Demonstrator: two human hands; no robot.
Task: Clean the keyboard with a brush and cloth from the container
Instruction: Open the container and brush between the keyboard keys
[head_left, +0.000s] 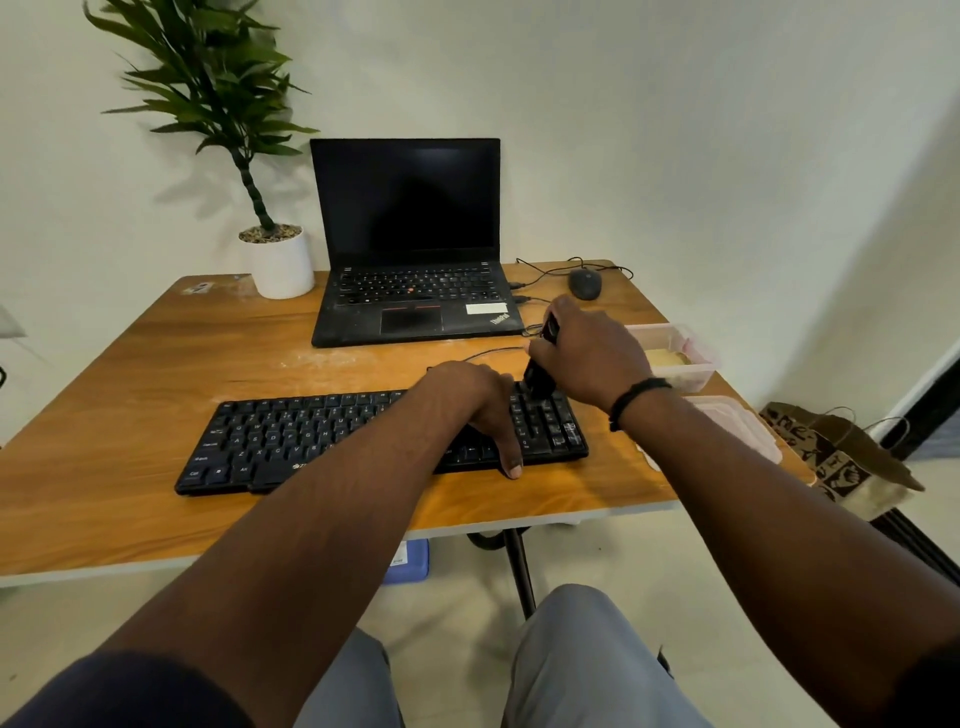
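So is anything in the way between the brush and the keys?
No. The right hand holds the brush with its tip already down on the keyboard. The left hand rests on the keys beside it, not under it.

**A small desk workspace, home or office**

A wooden table (156, 364) against a plain white wall carries an open laptop (410, 244) at its far edge, a wired mouse (585, 283) near the far right corner, and a potted plant (275, 260).
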